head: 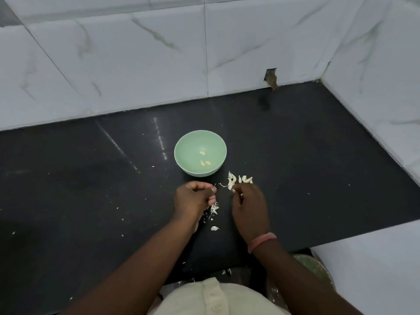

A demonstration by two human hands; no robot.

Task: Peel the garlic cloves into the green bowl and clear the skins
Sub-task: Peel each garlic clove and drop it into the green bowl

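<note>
The green bowl (181,153) stands on the black counter with three peeled garlic cloves (205,163) inside. Just right of the bowl lies a small heap of unpeeled cloves and loose skin (244,179). My right hand (248,204) reaches to the near edge of that heap, its fingers curled down around a small white piece, apparently a clove. My left hand (194,197) hovers in front of the bowl with its fingers curled, and a thin wisp of skin sticks out at the fingertips. Torn garlic skins (213,209) lie under and beside my left hand.
The black counter (91,189) carries scattered skin flakes, and one larger skin (214,228) lies nearer to me. White marble-tiled walls (136,64) close the back and right sides. A hole in the tile (271,79) sits at the back right. More flakes lie at the counter's front edge.
</note>
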